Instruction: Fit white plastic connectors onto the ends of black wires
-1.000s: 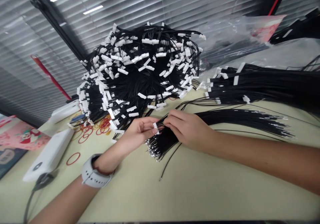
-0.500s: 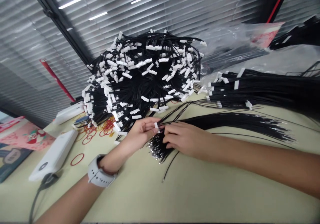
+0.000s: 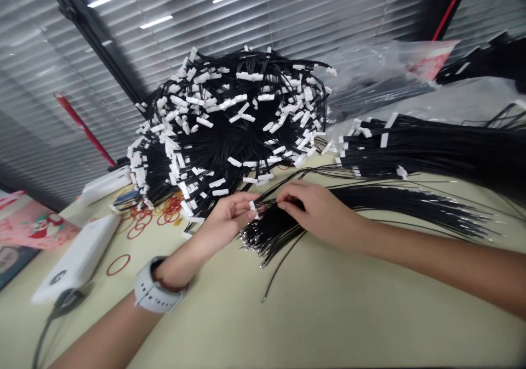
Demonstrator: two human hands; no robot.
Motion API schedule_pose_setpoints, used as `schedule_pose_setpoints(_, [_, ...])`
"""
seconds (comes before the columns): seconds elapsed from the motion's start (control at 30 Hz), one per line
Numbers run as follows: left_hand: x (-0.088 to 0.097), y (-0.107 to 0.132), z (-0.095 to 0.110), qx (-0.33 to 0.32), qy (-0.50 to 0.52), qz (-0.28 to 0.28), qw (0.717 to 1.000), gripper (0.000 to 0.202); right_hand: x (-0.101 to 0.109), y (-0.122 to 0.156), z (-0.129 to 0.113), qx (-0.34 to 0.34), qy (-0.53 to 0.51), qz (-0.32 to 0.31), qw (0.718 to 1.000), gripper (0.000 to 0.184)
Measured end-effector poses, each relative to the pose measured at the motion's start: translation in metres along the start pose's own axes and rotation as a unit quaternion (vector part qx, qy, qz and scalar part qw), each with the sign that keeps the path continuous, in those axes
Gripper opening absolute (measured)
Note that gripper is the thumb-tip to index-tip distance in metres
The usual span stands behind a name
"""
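A small white connector housing (image 3: 253, 210) is pinched between the thumb and fingers of my left hand (image 3: 230, 215). Thin black wires run from it to the right. My right hand (image 3: 318, 210) is closed in a pinch at a thin black wire just right of the connector; the exact point of contact is too small to see well. Below both hands lies a bundle of black wires (image 3: 275, 229) with bare silvery metal tips at its left end. It passes under my right hand and fans out to the right. One loose wire (image 3: 274, 276) sticks out toward the front.
A large heap of black cables with white connectors (image 3: 234, 133) stands behind my hands. More cables (image 3: 431, 144) and plastic bags (image 3: 370, 64) lie back right. At left are rubber bands (image 3: 164, 210), a white power strip (image 3: 80, 259) and a pink bag (image 3: 36, 223).
My right hand has lifted off the metal-tipped wire ends and moved slightly up and right, now in a thumb-and-finger pinch. My left hand keeps the connector. The view has shifted slightly.
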State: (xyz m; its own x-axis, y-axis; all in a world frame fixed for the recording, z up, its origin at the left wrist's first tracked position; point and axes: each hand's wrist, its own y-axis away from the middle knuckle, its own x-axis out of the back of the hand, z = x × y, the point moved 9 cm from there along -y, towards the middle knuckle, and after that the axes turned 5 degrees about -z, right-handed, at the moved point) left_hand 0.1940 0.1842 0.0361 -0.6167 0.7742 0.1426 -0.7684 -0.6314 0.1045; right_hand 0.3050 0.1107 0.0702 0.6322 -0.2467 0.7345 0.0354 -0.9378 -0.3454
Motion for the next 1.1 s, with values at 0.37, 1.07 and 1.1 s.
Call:
schedule_pose_setpoints(0.37, [-0.002,0.001,0.004,-0.007,-0.036,-0.002,0.999,0.023,-0.003,0.001,-0.002,0.016,-0.014,0.008,1.000,0.015])
schedule_pose_setpoints(1.07, [-0.004,0.001,0.002,0.011,-0.040,-0.005,0.999,0.025,-0.007,0.001,-0.005,0.046,0.010,-0.022,0.999,0.017])
schedule_pose_setpoints(1.1, [-0.005,0.001,0.001,0.015,-0.043,-0.009,0.999,0.024,-0.008,0.001,-0.006,0.050,0.012,-0.024,0.998,0.017])
